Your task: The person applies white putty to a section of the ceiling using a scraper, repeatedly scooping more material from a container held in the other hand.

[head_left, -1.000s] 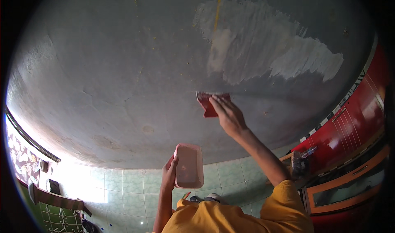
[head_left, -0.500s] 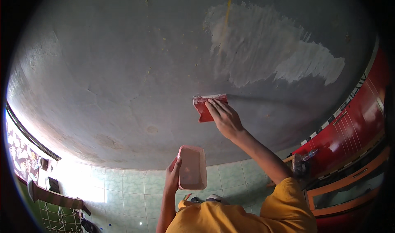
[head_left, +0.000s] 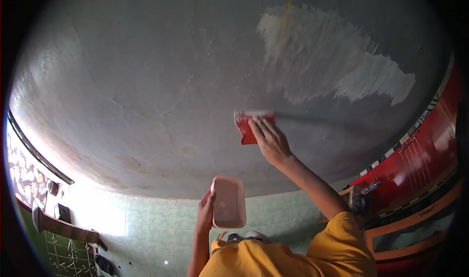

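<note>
My right hand (head_left: 273,142) grips a red putty spreader (head_left: 248,134), its fingers laid along the blade. Whitish paste coats the spreader's far edge, which is smeared by motion and appears to be at the grey wall (head_left: 146,76). Up and to the right on that wall is a broad, uneven patch of pale filler (head_left: 317,52). Closer to my body, my left hand (head_left: 206,209) holds a pink rectangular tub (head_left: 243,199) by its left side. Smooth greyish-pink paste lies inside the tub, with a small mark on its surface.
Pale green tiles (head_left: 161,218) cover the floor below the wall. At the right stand a red glossy surface (head_left: 391,164) and a wood-framed cabinet (head_left: 408,235). A dark wooden piece of furniture (head_left: 68,225) is at the lower left, near bright light.
The view has shifted slightly, so the wall patch appears farther right. My right hand and the spreader sit slightly farther right in the picture; the tub is still held in my left.
</note>
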A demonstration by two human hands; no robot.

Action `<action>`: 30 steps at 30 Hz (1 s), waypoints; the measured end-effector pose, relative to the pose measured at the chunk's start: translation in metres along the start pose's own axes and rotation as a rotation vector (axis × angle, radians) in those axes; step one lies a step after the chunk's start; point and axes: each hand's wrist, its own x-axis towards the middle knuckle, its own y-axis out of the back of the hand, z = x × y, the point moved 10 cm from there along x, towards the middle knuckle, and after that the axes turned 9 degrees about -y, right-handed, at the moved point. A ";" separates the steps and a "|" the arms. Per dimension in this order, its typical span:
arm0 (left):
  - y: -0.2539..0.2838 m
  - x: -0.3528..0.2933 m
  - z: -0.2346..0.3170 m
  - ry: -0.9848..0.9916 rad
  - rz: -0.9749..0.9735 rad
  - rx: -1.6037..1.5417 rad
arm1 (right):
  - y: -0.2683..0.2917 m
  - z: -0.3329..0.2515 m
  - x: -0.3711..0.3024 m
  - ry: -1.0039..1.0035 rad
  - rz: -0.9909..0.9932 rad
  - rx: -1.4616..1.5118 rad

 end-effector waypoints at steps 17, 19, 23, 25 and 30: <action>0.003 -0.049 0.003 0.027 0.033 0.005 | 0.006 0.000 0.010 0.047 -0.042 -0.015; 0.001 -0.053 0.007 0.019 0.031 0.047 | 0.065 0.005 0.046 0.099 0.168 0.068; 0.001 -0.062 0.002 0.037 0.011 0.050 | 0.215 0.005 0.164 0.059 0.462 0.006; -0.002 -0.063 0.005 0.022 0.025 -0.011 | 0.198 0.015 0.182 0.099 0.488 -0.120; 0.013 -0.045 -0.002 0.020 -0.015 -0.032 | 0.046 -0.011 0.080 0.138 0.259 -0.233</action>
